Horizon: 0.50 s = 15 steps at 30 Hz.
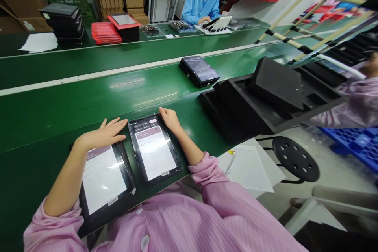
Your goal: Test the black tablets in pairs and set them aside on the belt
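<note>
Two tablets with lit white screens lie side by side on the green work surface in front of me. My left hand (106, 134) is open, its fingers spread over the top of the left tablet (103, 181), and its fingertips reach to the upper left corner of the right tablet (155, 151). At that tablet's upper right edge, my right hand (170, 120) is closed with curled fingers against the side. Both screens show a purple banner, and the right one has a row of panel buttons above it. Small white labels mark their lower edges.
A stack of wrapped tablets (199, 70) sits farther up the bench. Black foam trays (274, 94) are piled at right, near papers (248, 165) and a black stool (295, 159). Across the line, a person in blue (201, 2) works behind red envelopes (105, 32). A patterned sleeve (351, 102) shows at right.
</note>
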Available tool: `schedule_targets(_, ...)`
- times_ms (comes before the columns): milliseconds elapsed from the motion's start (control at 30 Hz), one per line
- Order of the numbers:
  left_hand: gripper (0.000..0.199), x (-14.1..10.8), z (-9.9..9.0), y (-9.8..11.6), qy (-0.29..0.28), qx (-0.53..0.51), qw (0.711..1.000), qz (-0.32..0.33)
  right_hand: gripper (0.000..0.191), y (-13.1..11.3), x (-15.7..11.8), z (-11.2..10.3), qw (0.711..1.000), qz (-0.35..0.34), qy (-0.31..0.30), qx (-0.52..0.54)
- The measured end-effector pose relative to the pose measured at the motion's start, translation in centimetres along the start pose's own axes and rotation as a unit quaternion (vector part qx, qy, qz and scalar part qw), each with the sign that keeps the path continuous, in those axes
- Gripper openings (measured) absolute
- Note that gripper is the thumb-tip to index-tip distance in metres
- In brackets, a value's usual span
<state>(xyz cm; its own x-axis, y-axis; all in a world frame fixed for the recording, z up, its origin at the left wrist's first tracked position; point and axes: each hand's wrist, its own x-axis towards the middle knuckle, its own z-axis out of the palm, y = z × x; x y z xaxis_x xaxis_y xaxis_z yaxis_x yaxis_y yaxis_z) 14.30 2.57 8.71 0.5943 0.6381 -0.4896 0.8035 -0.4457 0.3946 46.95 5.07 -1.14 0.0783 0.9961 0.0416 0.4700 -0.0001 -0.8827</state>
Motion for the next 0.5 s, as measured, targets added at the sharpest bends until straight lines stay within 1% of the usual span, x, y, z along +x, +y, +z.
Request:
schedule_targets(100, 0.074, 1.0, 0.7, 1.3, 0.008, -0.009, 1.0, -0.012, 0.069, 0.0, 0.5, -0.2, 0.998, 0.017, -0.024, 0.061)
schedule_targets(167, 0.071, 1.1, 0.7, 1.4, 0.012, -0.027, 0.999, -0.019, 0.076, -0.1, 0.7, -0.5, 0.993, 0.025, -0.045, 0.104)
schedule_targets(233, 0.071, 1.1, 0.6, 1.1, 0.015, -0.047, 0.999, -0.017, 0.077, -0.2, 0.8, -0.8, 0.982, 0.043, -0.066, 0.173)
schedule_targets(300, 0.071, 0.9, 0.5, 0.7, 0.018, -0.06, 0.998, -0.012, 0.071, -0.4, 0.8, -1.1, 0.958, 0.067, -0.082, 0.267)
schedule_targets(367, 0.071, 0.8, 0.4, 0.5, 0.022, -0.07, 0.997, -0.012, 0.065, -0.7, 0.6, -1.1, 0.926, 0.081, -0.103, 0.353)
schedule_targets(433, 0.072, 0.8, 0.3, 0.5, 0.025, -0.078, 0.997, -0.016, 0.062, -1.1, 0.4, -1.0, 0.904, 0.082, -0.134, 0.398)
schedule_targets(500, 0.073, 0.8, 0.2, 0.5, 0.022, -0.084, 0.996, -0.022, 0.062, -1.3, 0.3, -0.9, 0.891, 0.08, -0.165, 0.416)
